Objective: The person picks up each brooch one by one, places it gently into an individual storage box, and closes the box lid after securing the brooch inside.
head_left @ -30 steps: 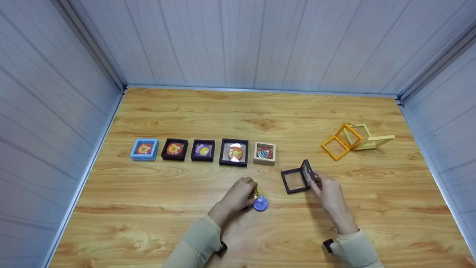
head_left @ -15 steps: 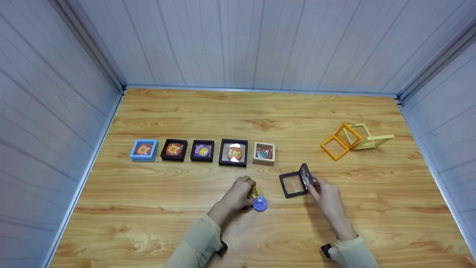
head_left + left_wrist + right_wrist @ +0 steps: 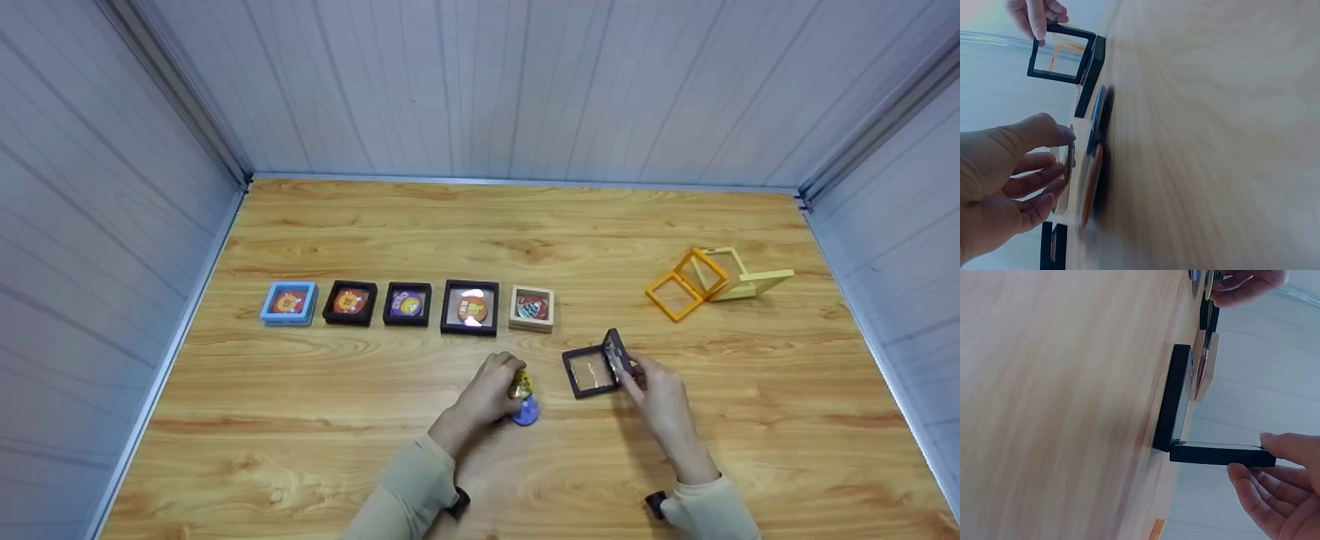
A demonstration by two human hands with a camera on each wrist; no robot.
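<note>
Right wrist: black frame (image 3: 1213,454) extends from pinching fingers (image 3: 1249,492).

Row of 5 closed frames (image 3: 407,320) (badges (image 3: 472,309) w/in), open orange frame (image 3: 689,286) nr pale-yel. frame (image 3: 768,277), panelled wall (image 3: 480,90)

The hinged black frame (image 3: 1173,402) looks matt plastic (its window (image 3: 588,373) glossy), the tabletop (image 3: 300,420) smooth wood.

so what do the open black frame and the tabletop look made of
Open black frame: probably plastic, matte, its sides smooth and dull; its clear pane looks like thin film, perhaps, given the wavy glint.
Tabletop: wood or printed laminate, satin; grain streaks show.
</note>
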